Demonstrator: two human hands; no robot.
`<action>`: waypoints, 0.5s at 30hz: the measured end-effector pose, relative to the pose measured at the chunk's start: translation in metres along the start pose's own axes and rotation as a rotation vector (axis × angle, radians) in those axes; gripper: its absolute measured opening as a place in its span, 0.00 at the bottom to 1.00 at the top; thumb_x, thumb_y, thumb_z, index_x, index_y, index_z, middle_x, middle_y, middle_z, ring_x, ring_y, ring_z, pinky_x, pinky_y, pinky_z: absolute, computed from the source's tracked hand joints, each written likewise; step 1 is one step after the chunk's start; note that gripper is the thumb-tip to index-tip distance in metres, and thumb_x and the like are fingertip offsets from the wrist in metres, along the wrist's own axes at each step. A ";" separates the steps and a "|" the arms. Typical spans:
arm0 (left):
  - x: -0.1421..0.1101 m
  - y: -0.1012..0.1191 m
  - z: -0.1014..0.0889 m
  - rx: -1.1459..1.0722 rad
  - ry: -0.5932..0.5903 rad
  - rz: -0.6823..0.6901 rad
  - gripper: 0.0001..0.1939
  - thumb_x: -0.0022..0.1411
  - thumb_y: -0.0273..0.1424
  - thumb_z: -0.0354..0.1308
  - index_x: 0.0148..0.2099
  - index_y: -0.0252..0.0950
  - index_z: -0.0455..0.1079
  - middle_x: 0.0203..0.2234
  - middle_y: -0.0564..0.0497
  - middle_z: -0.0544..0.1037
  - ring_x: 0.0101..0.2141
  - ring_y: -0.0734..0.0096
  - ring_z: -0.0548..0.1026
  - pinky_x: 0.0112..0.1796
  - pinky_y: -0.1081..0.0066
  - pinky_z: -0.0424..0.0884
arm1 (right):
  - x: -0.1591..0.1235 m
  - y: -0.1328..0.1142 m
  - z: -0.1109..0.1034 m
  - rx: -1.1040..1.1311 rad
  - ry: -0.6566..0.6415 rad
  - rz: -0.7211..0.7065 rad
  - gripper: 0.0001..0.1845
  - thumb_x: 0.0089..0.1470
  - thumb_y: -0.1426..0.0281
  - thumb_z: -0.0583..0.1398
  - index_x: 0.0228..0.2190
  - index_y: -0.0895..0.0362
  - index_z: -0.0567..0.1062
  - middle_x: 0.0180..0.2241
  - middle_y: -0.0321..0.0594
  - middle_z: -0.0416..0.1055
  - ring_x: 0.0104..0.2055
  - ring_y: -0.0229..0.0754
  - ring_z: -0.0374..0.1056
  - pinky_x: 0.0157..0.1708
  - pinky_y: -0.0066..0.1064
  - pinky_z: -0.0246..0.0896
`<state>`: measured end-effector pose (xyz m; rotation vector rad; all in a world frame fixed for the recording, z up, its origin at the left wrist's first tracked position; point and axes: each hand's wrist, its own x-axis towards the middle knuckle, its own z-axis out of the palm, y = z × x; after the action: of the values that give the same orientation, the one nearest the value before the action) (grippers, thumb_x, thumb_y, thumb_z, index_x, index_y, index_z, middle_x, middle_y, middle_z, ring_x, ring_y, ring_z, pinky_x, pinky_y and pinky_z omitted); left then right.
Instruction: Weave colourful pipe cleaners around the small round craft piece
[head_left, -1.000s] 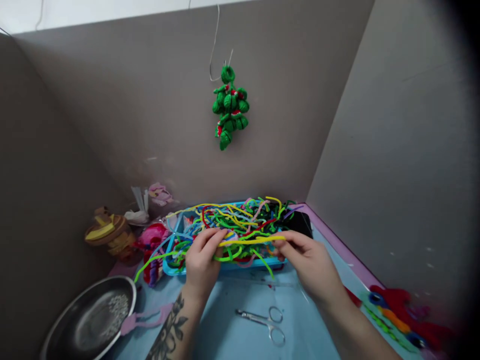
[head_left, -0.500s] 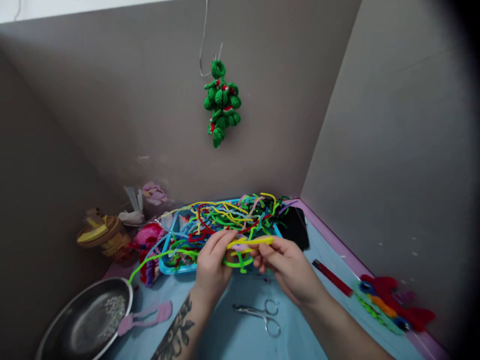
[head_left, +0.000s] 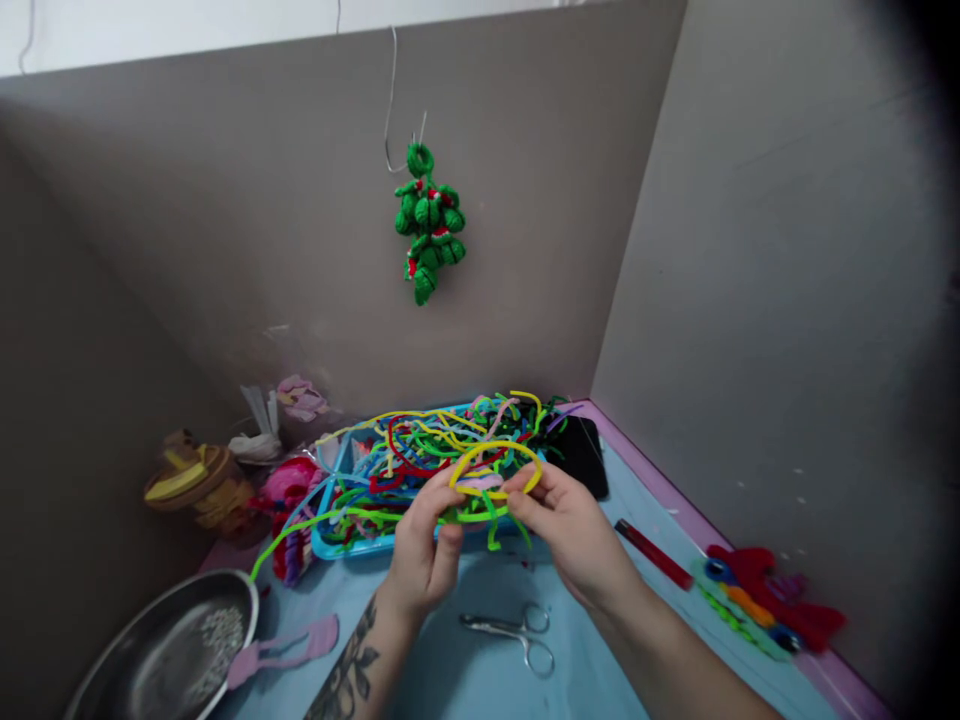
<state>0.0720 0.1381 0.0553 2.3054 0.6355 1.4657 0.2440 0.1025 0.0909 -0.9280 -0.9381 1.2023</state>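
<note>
We hold a yellow pipe cleaner (head_left: 496, 447), bent into a loop, between our two hands, in front of the blue tray (head_left: 352, 549) heaped with coloured pipe cleaners. Our left hand (head_left: 425, 545) has its fingertips pinched on the loop's left side; our right hand (head_left: 564, 522) is clamped on its right side. Below them, the scissors (head_left: 512, 631) lie on the worktop (head_left: 450, 660), with a pan (head_left: 176, 640) to the left and a red marker (head_left: 654, 553) to the right.

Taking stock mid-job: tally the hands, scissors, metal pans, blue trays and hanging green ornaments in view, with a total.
Hands, left hand and right hand: 2
Scissors: 1
Metal pan: 1
Blue tray: 1
Green ornament: 1
Total: 6
</note>
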 end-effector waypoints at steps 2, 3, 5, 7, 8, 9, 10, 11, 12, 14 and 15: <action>-0.001 0.001 0.000 0.001 0.025 -0.055 0.11 0.64 0.29 0.46 0.49 0.37 0.60 0.50 0.38 0.69 0.52 0.57 0.67 0.46 0.58 0.67 | 0.000 0.001 -0.001 -0.022 0.005 -0.035 0.12 0.38 0.64 0.68 0.22 0.57 0.73 0.28 0.35 0.67 0.31 0.37 0.62 0.32 0.27 0.58; -0.001 0.002 0.000 -0.002 0.025 -0.084 0.11 0.63 0.28 0.47 0.49 0.38 0.60 0.49 0.39 0.70 0.52 0.57 0.68 0.45 0.60 0.68 | 0.000 0.002 -0.001 -0.017 0.010 -0.042 0.12 0.36 0.64 0.69 0.22 0.57 0.74 0.29 0.35 0.66 0.32 0.38 0.62 0.33 0.28 0.58; -0.001 0.005 0.001 -0.012 0.015 -0.134 0.11 0.62 0.28 0.48 0.48 0.38 0.61 0.47 0.40 0.72 0.49 0.58 0.71 0.41 0.64 0.70 | 0.001 0.002 -0.001 0.019 0.014 -0.021 0.13 0.32 0.64 0.70 0.20 0.57 0.76 0.32 0.36 0.65 0.36 0.40 0.63 0.36 0.29 0.59; -0.001 0.007 0.001 -0.024 0.052 -0.175 0.10 0.63 0.29 0.47 0.47 0.39 0.61 0.44 0.42 0.74 0.43 0.61 0.75 0.36 0.67 0.72 | 0.000 0.002 -0.001 0.067 0.000 0.036 0.13 0.29 0.63 0.71 0.20 0.57 0.78 0.35 0.38 0.65 0.39 0.43 0.63 0.40 0.32 0.59; 0.000 0.008 0.002 -0.032 0.099 -0.190 0.09 0.63 0.29 0.47 0.47 0.39 0.61 0.41 0.43 0.75 0.39 0.63 0.76 0.34 0.68 0.72 | 0.000 0.003 -0.001 0.092 -0.012 0.063 0.14 0.27 0.63 0.72 0.19 0.56 0.78 0.36 0.39 0.65 0.41 0.44 0.63 0.42 0.34 0.59; 0.000 0.008 0.002 -0.046 0.154 -0.204 0.09 0.63 0.29 0.47 0.46 0.39 0.61 0.39 0.45 0.75 0.36 0.65 0.77 0.33 0.69 0.72 | 0.001 0.003 -0.001 0.112 -0.026 0.082 0.14 0.26 0.63 0.72 0.19 0.56 0.78 0.37 0.39 0.66 0.42 0.45 0.63 0.43 0.35 0.59; 0.001 0.009 0.003 -0.063 0.199 -0.218 0.09 0.63 0.30 0.47 0.46 0.39 0.61 0.37 0.46 0.76 0.34 0.67 0.77 0.32 0.70 0.72 | 0.001 0.003 -0.001 0.125 -0.039 0.092 0.14 0.26 0.64 0.72 0.19 0.55 0.78 0.38 0.40 0.66 0.43 0.46 0.63 0.44 0.36 0.59; 0.002 0.010 0.003 -0.082 0.223 -0.230 0.09 0.63 0.29 0.47 0.46 0.39 0.61 0.36 0.47 0.76 0.34 0.68 0.77 0.32 0.71 0.72 | 0.001 0.003 0.000 0.131 -0.052 0.095 0.13 0.26 0.64 0.72 0.19 0.55 0.78 0.38 0.40 0.66 0.44 0.46 0.63 0.45 0.38 0.58; 0.003 0.010 0.004 -0.098 0.219 -0.234 0.09 0.63 0.29 0.48 0.46 0.39 0.61 0.37 0.47 0.76 0.36 0.68 0.77 0.33 0.71 0.72 | 0.001 0.003 0.000 0.131 -0.066 0.095 0.13 0.27 0.64 0.72 0.19 0.55 0.79 0.38 0.40 0.67 0.44 0.47 0.63 0.45 0.39 0.58; 0.005 0.012 0.004 -0.134 0.159 -0.230 0.08 0.62 0.28 0.50 0.45 0.39 0.62 0.40 0.46 0.76 0.40 0.66 0.76 0.36 0.70 0.72 | 0.001 0.003 0.000 0.119 -0.088 0.092 0.12 0.29 0.64 0.72 0.20 0.55 0.79 0.39 0.41 0.67 0.44 0.47 0.64 0.46 0.39 0.58; 0.006 0.012 0.004 -0.159 0.135 -0.225 0.08 0.62 0.28 0.50 0.44 0.39 0.62 0.42 0.45 0.76 0.42 0.65 0.76 0.37 0.69 0.72 | 0.001 0.003 -0.001 0.106 -0.093 0.089 0.12 0.29 0.65 0.72 0.21 0.55 0.79 0.39 0.41 0.67 0.45 0.47 0.64 0.46 0.39 0.58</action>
<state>0.0803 0.1306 0.0642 1.9588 0.7592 1.5146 0.2440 0.1037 0.0882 -0.8427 -0.9056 1.3676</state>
